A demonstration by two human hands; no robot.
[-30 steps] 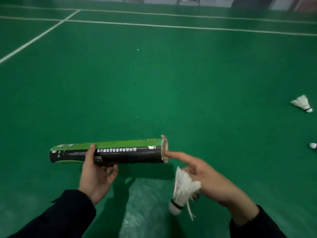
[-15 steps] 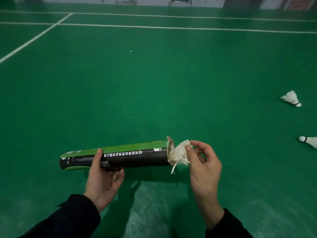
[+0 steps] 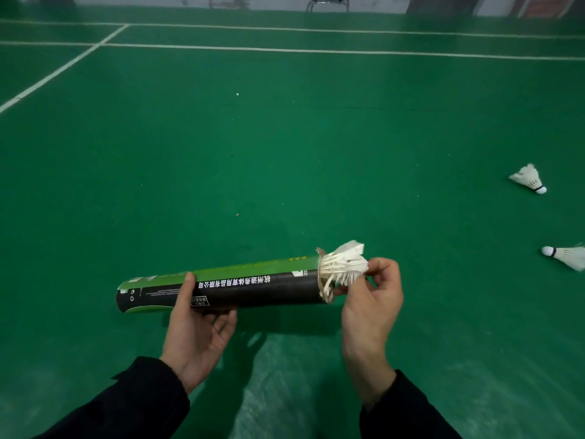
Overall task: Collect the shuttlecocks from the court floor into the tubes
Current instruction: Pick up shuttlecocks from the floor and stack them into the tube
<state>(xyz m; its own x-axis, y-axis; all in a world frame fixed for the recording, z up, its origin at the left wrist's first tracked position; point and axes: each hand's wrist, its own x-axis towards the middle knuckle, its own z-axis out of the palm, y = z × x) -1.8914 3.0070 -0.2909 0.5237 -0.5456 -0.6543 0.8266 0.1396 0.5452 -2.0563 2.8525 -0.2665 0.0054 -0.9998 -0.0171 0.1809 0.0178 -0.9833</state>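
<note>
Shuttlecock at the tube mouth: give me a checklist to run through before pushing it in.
1. Left hand grips the tube: ok.
2. Right hand pinches the shuttlecock by its feathers: ok.
3. Cork end enters first: ok, the feathers stick out of the mouth.
4. Shuttlecock fully inside: not ok.
5. Tube rim sound: not ok, it looks frayed.
6. Room left inside the tube: cannot tell.
</note>
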